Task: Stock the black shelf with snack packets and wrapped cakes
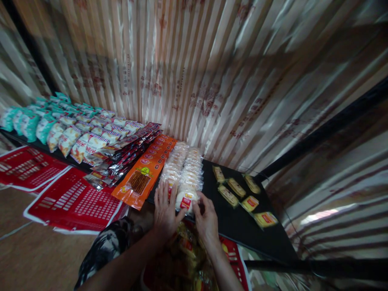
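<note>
My left hand (165,210) lies flat with fingers spread on the near end of two rows of clear packets of pale round snacks (184,169) on a black shelf (239,226). My right hand (207,220) is just right of it, its fingers curled at the front packet with a red label (185,202). Several small yellow packets (242,192) lie loose on the shelf to the right of my hands.
Orange packets (148,167), dark red packets (127,151) and white and teal bags (60,125) line the shelf to the left. Red banners (72,200) hang below it. A bag of yellow packets (184,254) sits under my arms. A striped curtain (212,72) hangs behind.
</note>
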`<state>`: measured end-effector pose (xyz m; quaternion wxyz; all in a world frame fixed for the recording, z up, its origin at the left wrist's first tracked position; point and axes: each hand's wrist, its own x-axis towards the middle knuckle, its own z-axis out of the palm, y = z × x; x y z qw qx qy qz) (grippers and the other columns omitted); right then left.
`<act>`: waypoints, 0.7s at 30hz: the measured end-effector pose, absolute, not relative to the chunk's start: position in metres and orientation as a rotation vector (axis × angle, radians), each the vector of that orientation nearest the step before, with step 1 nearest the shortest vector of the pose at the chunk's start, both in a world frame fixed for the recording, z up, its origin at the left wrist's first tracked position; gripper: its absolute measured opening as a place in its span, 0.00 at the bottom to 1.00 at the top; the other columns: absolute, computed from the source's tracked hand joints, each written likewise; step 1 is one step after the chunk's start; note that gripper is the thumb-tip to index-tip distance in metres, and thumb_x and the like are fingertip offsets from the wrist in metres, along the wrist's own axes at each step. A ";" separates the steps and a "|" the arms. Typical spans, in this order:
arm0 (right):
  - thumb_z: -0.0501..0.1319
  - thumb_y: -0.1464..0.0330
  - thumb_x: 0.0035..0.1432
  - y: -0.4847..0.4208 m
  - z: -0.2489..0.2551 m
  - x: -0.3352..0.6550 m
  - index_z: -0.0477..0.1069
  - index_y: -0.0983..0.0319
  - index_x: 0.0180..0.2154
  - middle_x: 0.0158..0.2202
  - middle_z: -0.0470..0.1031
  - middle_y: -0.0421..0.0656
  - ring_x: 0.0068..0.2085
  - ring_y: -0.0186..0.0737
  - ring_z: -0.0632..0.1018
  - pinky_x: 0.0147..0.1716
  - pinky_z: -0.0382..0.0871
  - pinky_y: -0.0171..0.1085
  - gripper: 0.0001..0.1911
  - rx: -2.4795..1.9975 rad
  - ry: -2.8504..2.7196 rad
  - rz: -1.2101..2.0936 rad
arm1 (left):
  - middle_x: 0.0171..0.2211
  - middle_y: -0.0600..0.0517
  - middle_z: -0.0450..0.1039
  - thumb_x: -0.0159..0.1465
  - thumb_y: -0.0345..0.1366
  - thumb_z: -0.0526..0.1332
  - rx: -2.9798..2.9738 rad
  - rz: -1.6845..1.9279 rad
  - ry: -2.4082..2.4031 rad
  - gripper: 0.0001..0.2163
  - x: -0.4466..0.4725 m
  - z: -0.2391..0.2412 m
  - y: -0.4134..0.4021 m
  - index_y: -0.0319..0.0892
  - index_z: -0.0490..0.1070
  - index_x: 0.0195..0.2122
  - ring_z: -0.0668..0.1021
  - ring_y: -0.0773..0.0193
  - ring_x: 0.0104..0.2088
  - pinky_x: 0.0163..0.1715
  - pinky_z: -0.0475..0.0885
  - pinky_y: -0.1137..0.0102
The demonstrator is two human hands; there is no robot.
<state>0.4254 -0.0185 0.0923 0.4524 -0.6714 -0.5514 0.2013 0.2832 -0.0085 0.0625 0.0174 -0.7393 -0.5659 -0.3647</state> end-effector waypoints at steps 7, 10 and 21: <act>0.53 0.55 0.56 -0.019 0.089 0.421 0.69 0.63 0.48 0.43 0.67 0.52 0.43 0.46 0.71 0.40 0.69 0.43 0.24 -1.674 -1.386 0.342 | 0.65 0.38 0.42 0.62 0.42 0.54 -2.309 -1.160 -1.784 0.31 0.290 0.061 -0.008 0.36 0.46 0.63 0.46 0.47 0.65 0.59 0.50 0.49; 0.53 0.55 0.56 -0.019 0.086 0.421 0.69 0.62 0.48 0.44 0.67 0.52 0.45 0.46 0.70 0.40 0.69 0.42 0.24 -1.655 -1.376 0.360 | 0.65 0.37 0.40 0.62 0.42 0.54 -2.284 -1.157 -1.768 0.31 0.294 0.061 -0.008 0.36 0.45 0.64 0.45 0.46 0.65 0.59 0.48 0.49; 0.53 0.55 0.56 -0.018 0.079 0.424 0.65 0.63 0.50 0.46 0.67 0.51 0.43 0.44 0.72 0.36 0.71 0.41 0.24 -1.632 -1.320 0.462 | 0.65 0.38 0.40 0.60 0.45 0.58 -2.200 -1.168 -1.714 0.31 0.300 0.061 0.001 0.40 0.53 0.62 0.49 0.43 0.64 0.58 0.49 0.47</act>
